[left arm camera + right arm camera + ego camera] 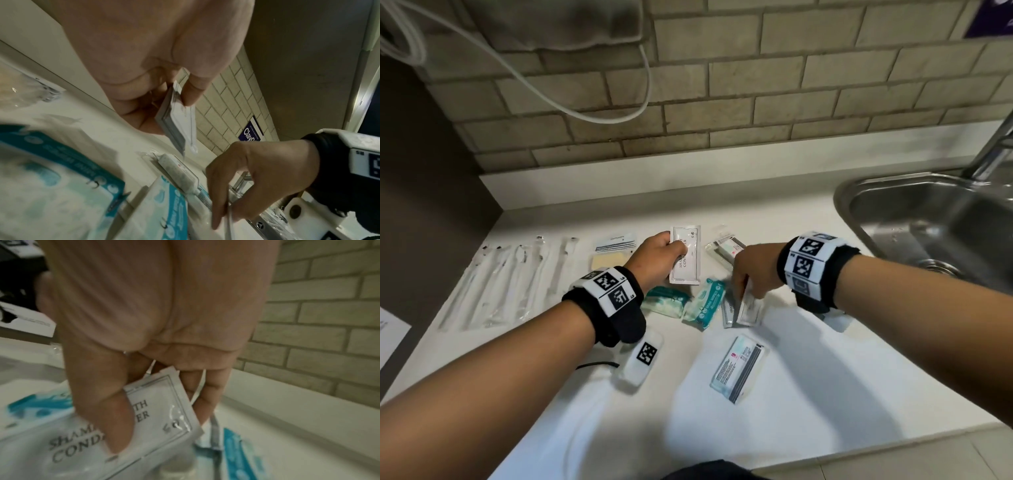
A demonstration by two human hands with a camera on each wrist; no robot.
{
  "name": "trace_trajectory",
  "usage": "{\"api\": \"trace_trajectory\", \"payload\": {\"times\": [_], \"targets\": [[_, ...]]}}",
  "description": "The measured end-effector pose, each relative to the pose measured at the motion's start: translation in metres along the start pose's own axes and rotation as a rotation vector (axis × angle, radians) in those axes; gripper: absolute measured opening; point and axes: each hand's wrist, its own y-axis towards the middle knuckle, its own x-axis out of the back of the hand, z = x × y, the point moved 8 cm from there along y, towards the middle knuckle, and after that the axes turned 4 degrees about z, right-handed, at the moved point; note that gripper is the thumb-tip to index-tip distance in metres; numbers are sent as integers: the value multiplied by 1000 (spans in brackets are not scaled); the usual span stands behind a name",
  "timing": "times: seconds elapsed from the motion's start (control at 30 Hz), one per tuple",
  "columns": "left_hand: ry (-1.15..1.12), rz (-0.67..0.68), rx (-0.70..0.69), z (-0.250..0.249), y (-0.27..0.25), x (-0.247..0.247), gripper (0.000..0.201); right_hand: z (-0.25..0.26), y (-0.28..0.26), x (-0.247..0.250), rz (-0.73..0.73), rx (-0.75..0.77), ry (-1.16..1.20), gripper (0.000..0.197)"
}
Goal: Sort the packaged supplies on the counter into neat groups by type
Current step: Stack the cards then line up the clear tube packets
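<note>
My left hand (671, 248) holds a small stack of white shampoo-conditioner sachets (686, 255) above the counter; in the left wrist view the thumb and fingers (191, 91) pinch the stack (179, 123). To its right, my right hand (743, 291) pinches another sachet (749, 306) that lies over a further one on the counter; the thumb (117, 426) presses on its printed face (164, 415). Two teal wipe packs (666, 301) (705, 303) lie between the hands.
Several clear toothbrush sleeves (500, 281) lie in a row at the left, with a striped card and a beige packet (611, 258) beside them. Clear dental kits lie at the back (726, 246) and front (739, 368). A steel sink (842, 198) is at the right.
</note>
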Motion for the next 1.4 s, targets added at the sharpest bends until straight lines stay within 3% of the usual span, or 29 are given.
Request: {"api": "trace_trajectory", "payload": {"times": [0.1, 0.27, 0.4, 0.6, 0.7, 0.83, 1.07, 1.23, 1.3, 1.4], "targets": [[-1, 7, -1, 3, 0, -2, 30, 10, 15, -12, 9, 58, 50, 42], [-4, -9, -9, 4, 2, 4, 17, 5, 23, -25, 29, 67, 20, 76], [1, -17, 8, 9, 6, 6, 25, 6, 22, -21, -38, 68, 55, 62], [16, -45, 38, 10, 8, 4, 21, 10, 21, -15, -52, 8, -270, 57], [38, -38, 48, 9, 6, 2, 24, 2, 19, -11, -75, -26, -70, 47], [36, 4, 14, 5, 5, -6, 13, -5, 14, -1, -129, -23, 164, 32], [-72, 137, 5, -5, 2, -24, 18, 1, -10, 64, -331, 121, 484, 37], [-434, 265, 104, -15, -6, -32, 34, 0, -4, 86, -457, 83, 461, 42], [-482, 313, 166, -17, -9, -31, 44, -1, -1, 92, -489, 55, 442, 47], [-454, 367, 141, -28, -9, -30, 51, -3, 6, 100, -515, 22, 417, 53]]}}
